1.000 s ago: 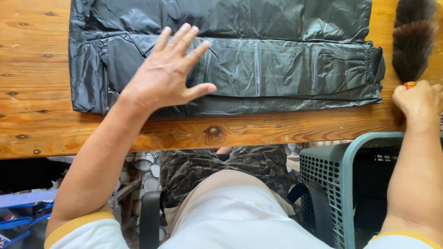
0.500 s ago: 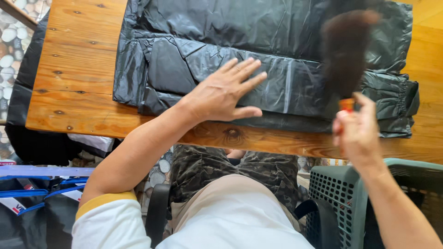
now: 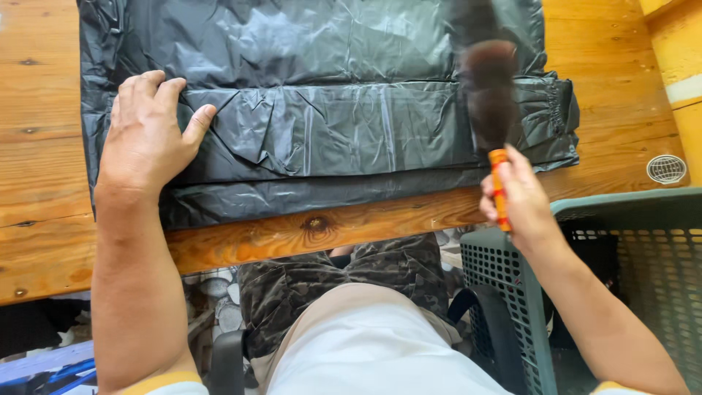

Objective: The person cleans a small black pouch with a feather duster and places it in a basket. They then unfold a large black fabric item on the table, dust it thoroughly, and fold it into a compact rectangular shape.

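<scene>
Right hand point(image 3: 521, 197) grips the orange handle of a dark bristle brush point(image 3: 486, 91), now raised over the folded black plastic sheet point(image 3: 344, 124); a second earlier it rested at the tabletop point(image 3: 44, 168) edge. Left hand point(image 3: 146, 132) stays flat, fingers spread, pinning the sheet's left end, having slid leftward. Green mesh basket point(image 3: 629, 241) below: contents not discernible.

Wooden counter point(image 3: 44, 168) with dark knots (one near the front edge). Green plastic basket point(image 3: 621, 249) with perforated walls, low at the right. Round grey sticker point(image 3: 666, 169) on the counter's right end. Pebbled floor point(image 3: 212, 292) below.
</scene>
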